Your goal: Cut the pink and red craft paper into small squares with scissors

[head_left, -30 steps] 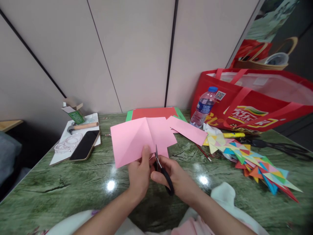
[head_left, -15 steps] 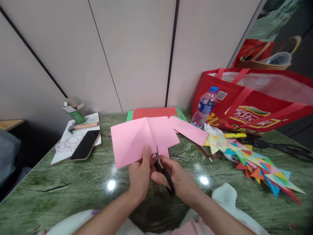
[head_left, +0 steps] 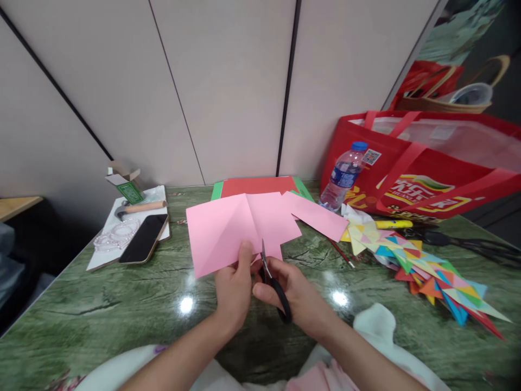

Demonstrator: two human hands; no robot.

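Observation:
My left hand (head_left: 234,288) pinches the near edge of a creased pink paper sheet (head_left: 228,228), holding it up over the green marble table (head_left: 101,309). My right hand (head_left: 293,296) grips black-handled scissors (head_left: 273,282), fingers through the loops. The blades point up into the paper's near edge, right beside my left thumb. A second pink sheet (head_left: 319,215) lies flat just behind and to the right.
Red and green sheets (head_left: 256,186) lie at the back. A water bottle (head_left: 342,176) leans on a red bag (head_left: 427,163). A multicoloured folded paper chain (head_left: 423,269), yellow marker (head_left: 393,224) and black scissors (head_left: 468,243) lie right. Phone (head_left: 143,245), beads, hammer (head_left: 138,207) and small box left.
The hands, paper and scissors hold almost the same pose; the paper's right flap has spread slightly and the view has drifted a little.

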